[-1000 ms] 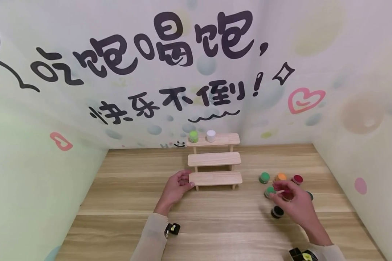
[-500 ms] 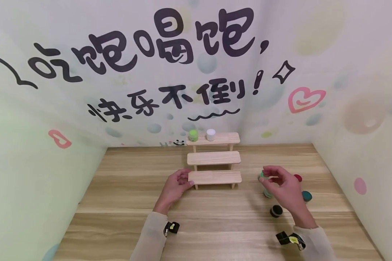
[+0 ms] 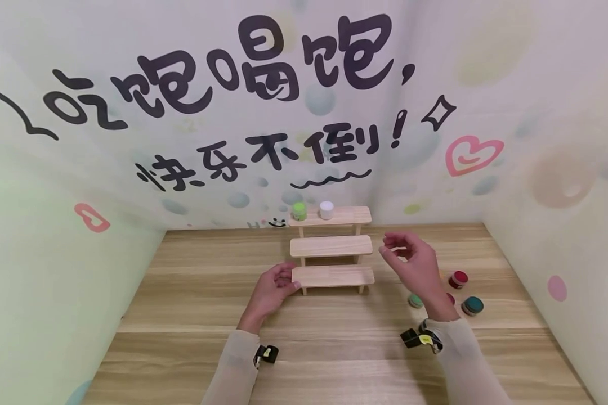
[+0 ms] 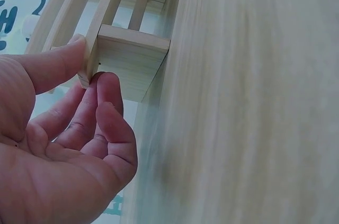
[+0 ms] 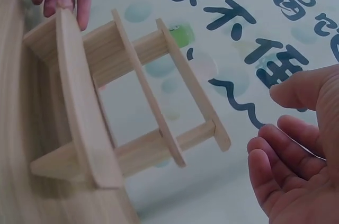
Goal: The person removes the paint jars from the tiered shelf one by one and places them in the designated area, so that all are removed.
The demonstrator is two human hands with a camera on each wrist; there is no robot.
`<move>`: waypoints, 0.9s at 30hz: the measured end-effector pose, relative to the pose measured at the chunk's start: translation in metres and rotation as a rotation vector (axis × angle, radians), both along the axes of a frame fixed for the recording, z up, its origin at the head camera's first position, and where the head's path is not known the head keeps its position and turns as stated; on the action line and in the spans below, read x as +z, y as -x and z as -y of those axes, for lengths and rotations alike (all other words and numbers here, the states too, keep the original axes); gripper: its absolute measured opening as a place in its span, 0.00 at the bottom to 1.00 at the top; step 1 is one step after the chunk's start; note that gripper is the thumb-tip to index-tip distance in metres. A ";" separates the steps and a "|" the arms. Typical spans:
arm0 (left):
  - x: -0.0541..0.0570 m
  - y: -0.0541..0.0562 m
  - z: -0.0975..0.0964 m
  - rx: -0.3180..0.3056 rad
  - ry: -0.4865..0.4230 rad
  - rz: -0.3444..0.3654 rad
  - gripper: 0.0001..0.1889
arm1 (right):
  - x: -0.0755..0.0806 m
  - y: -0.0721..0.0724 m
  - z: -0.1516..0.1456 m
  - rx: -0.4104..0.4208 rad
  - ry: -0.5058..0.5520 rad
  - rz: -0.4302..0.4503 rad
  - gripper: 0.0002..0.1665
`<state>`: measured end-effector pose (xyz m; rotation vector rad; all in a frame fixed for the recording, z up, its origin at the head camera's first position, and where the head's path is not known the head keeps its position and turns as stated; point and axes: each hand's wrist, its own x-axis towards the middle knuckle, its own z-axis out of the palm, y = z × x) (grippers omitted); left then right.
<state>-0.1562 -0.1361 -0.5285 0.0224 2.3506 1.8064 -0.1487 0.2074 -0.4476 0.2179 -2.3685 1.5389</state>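
A three-tier wooden display stand [image 3: 334, 246] stands at the back of the table. On its top tier are a light green jar [image 3: 299, 211] and a white jar [image 3: 326, 210]. My left hand [image 3: 269, 289] pinches the left end of the lowest tier; in the left wrist view the thumb lies on the board [image 4: 91, 49], fingers curled beneath. Right of the stand, my right hand [image 3: 412, 264] hangs in the air with loosely bent fingers. The right wrist view shows nothing between its thumb [image 5: 299, 89] and fingers [image 5: 280, 150].
Several small lidded jars sit on the wooden table [image 3: 334, 343] below the right hand: a red one [image 3: 458, 279], a teal one [image 3: 473, 305] and a green one [image 3: 415, 300]. Forearm and hand partly hide others. A printed backdrop [image 3: 208, 67] rises behind the stand.
My right hand has moved left and away from me, from over the jars toward the stand's right side. The left hand keeps its hold on the lowest tier.
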 end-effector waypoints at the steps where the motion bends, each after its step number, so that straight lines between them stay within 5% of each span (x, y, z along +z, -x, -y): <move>1: 0.000 0.000 0.000 0.000 0.000 -0.001 0.24 | 0.002 0.003 0.003 -0.001 0.000 -0.005 0.18; 27: 0.000 -0.001 -0.001 0.006 -0.003 0.013 0.24 | 0.022 0.085 0.063 0.039 -0.026 0.035 0.21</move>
